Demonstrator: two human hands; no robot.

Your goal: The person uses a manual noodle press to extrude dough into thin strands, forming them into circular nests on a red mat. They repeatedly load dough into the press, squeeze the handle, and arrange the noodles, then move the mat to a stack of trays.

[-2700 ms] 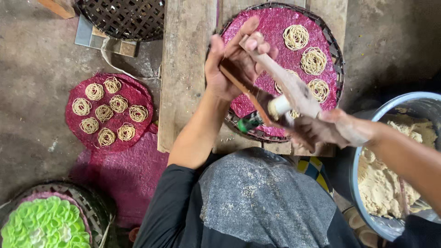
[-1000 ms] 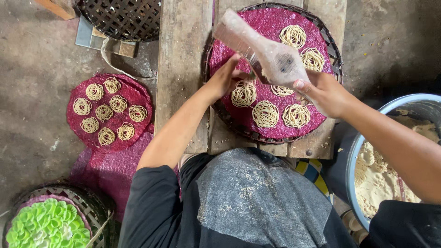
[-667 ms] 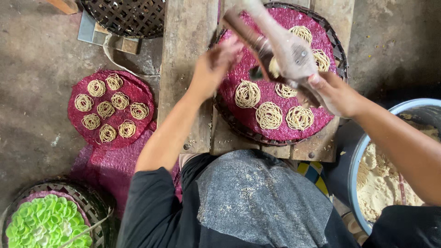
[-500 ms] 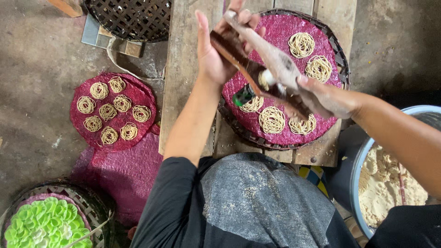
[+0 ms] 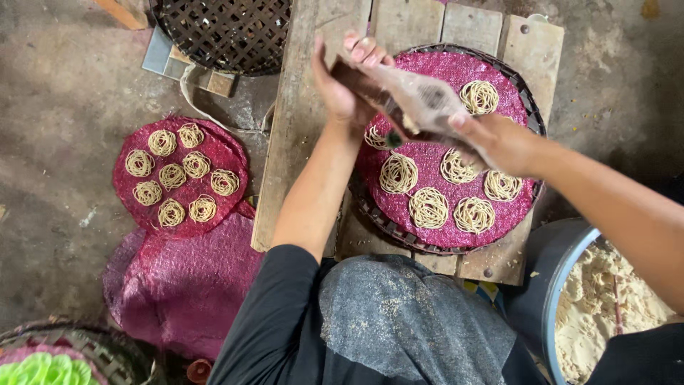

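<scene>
My left hand (image 5: 349, 78) and my right hand (image 5: 499, 139) both grip a long wooden noodle press (image 5: 410, 100), held tilted over a round woven tray (image 5: 524, 107) lined with a magenta mat. Several coiled noodle nests (image 5: 427, 207) lie on the mat, most along its near side and one nest (image 5: 479, 96) at the far side. A partly hidden nest (image 5: 374, 137) sits right under the press. The tray rests on a wooden plank table (image 5: 299, 128).
A magenta mat (image 5: 182, 175) with several noodle nests lies on the concrete floor at left, with more magenta cloth (image 5: 182, 285) below it. An empty woven tray (image 5: 224, 32) is top left. A blue basin of dough (image 5: 613, 306) stands at right. A green-lined basket (image 5: 43, 363) is bottom left.
The press has swung from one side of the tray to the other as both hands worked it. More noodle nests now lie on the magenta mat than 2.7 s ago.
</scene>
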